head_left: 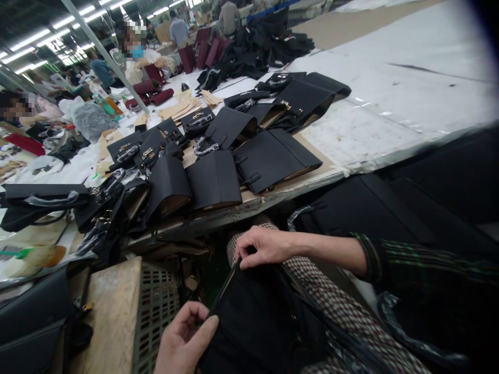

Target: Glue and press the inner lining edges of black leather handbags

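Note:
A black handbag [265, 317] lies across my lap, its dark cloth side facing up and a long edge running between my hands. Thumb and fingers of my left hand [187, 332] pinch the near end of that edge. Farther up, my right hand [263, 246] has its fingertips closed on the other end, the wrist bent over the bag. Small gold-coloured metal parts show in the bag's dark folds. Plastic-wrapped handles [413, 332] curve at the lower right; which bag they belong to I cannot tell.
Several black bags [216, 179] crowd the edge of the white worktable [374, 122]. At left are a wooden board [113, 311], a plastic crate [156, 306] and another black bag [35, 317]. More black bags [374, 208] stand at right. A masked co-worker [146, 59] is across the table.

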Available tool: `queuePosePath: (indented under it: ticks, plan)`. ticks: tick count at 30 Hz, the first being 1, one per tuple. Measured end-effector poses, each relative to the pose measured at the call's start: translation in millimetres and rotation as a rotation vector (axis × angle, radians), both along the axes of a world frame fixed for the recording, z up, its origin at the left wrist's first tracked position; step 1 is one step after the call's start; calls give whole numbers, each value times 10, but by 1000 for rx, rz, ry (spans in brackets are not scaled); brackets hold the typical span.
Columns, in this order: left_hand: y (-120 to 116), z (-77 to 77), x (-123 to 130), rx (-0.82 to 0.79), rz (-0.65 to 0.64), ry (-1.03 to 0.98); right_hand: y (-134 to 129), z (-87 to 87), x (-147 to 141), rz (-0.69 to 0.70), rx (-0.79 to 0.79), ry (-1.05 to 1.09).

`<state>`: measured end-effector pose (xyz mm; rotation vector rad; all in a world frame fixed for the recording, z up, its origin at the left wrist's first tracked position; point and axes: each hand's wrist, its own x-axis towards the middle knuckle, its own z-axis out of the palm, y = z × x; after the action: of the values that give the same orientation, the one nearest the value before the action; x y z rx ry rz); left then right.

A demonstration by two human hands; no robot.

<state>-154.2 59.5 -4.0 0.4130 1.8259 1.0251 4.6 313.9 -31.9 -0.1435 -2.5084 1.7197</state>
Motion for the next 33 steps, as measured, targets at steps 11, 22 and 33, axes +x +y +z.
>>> queuePosePath:
  ticks: [11, 22, 33]
  plan:
    - [107, -38, -5, 21, -137, 107, -124, -12, 29, -129, 176, -40]
    - [485, 197, -11, -154, -682, 422, -282, 47, -15, -258, 284, -114]
    - [548, 202, 11, -124, -723, 246, -312, 116, 97, -198, 238, -114]
